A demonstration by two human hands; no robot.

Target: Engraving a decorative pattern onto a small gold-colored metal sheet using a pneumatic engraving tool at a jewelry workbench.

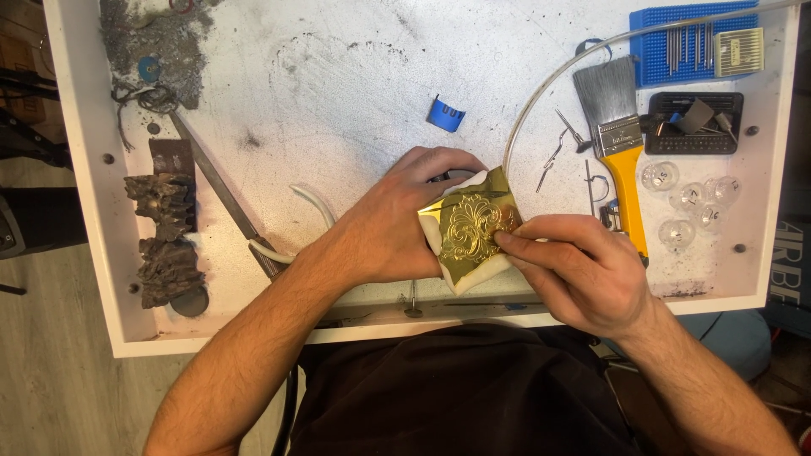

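left hand (393, 224): your grip holds the brass plate (473, 221) on its white pad (463, 274)
right hand (574, 266): fingertips pinched on plate's 3 o'clock edge
plate: desk (355, 93) centre-front
brush (617, 135): 2 o'clock of plate

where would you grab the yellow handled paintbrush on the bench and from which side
Probably by the yellow handle, taken from its right side. The paintbrush lies flat with its grey bristles pointing away and the handle running toward the person. The right hand covers the handle's near end, and bent wire tools lie to its left, so mid-handle just below the metal ferrule looks freest.
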